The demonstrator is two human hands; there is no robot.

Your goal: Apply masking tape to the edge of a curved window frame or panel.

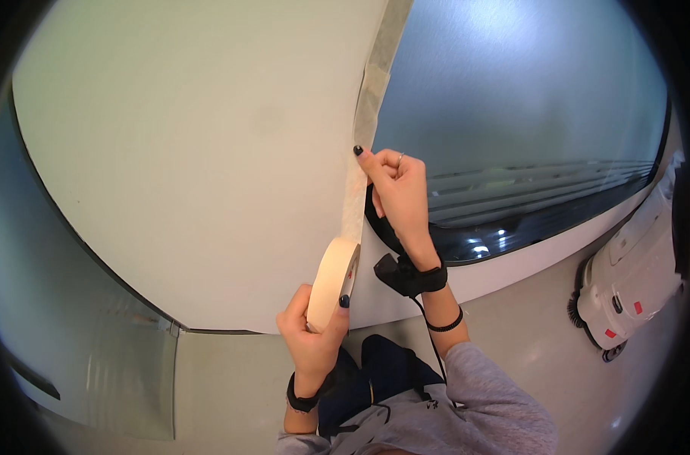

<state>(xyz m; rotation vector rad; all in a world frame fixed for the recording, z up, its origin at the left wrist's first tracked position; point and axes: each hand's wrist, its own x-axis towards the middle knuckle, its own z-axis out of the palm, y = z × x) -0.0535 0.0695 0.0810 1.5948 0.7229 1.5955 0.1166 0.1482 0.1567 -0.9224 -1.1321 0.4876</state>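
Observation:
My left hand [312, 345] is closed round a roll of cream masking tape [331, 280], thumb on its side. From the roll a pulled-out strip of tape [353, 201] runs up to my right hand [404, 199]. That hand is closed on the strip, its thumb tip at the tape's edge and the other fingers curled, partly hidden. Above it, a laid length of tape [368, 110] follows the border between a large white panel [201, 159] and a bluish glass pane [512, 106].
At the right stands a white wheeled machine [625, 280] with a black brush and red labels. A glass door [79, 303] with a dark handle is on the left. Pale floor [504, 334] lies below. A black wrist device [413, 274] with a cable is on my right wrist.

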